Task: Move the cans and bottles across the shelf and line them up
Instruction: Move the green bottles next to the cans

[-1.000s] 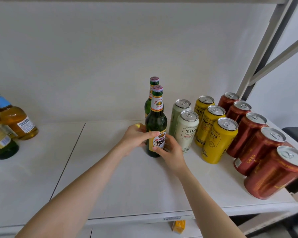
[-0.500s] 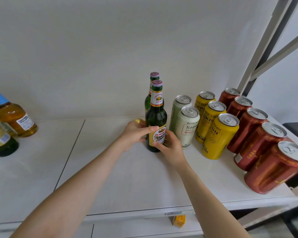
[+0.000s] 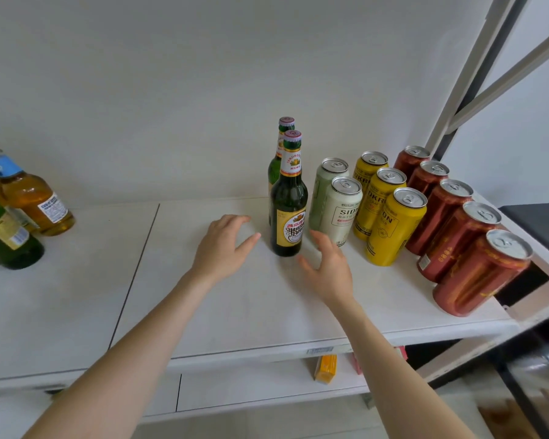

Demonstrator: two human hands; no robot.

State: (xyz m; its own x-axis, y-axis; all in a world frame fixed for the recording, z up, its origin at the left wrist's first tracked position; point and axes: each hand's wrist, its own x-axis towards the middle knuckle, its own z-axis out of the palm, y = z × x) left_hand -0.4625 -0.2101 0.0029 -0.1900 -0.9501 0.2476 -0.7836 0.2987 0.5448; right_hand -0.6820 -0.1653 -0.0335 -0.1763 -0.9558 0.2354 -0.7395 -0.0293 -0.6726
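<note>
A dark green beer bottle [image 3: 288, 213] stands upright on the white shelf [image 3: 235, 305], with a second green bottle [image 3: 278, 160] right behind it. To their right run rows of cans: two pale green cans [image 3: 341, 213], three yellow cans [image 3: 392, 226] and several red cans [image 3: 457, 245]. My left hand [image 3: 224, 245] hovers just left of the front bottle, fingers spread and holding nothing. My right hand [image 3: 327, 266] is just in front and right of the bottle, fingers loosely apart, not touching it.
At the far left of the shelf stand amber bottles [image 3: 34, 201] and a green bottle [image 3: 7, 239]. A grey shelf post [image 3: 466, 99] rises at the back right. An orange box [image 3: 325, 369] sits on the lower shelf.
Both hands have let go of the front green bottle and pulled back from it; the bottle stays upright in line with the one behind it.
</note>
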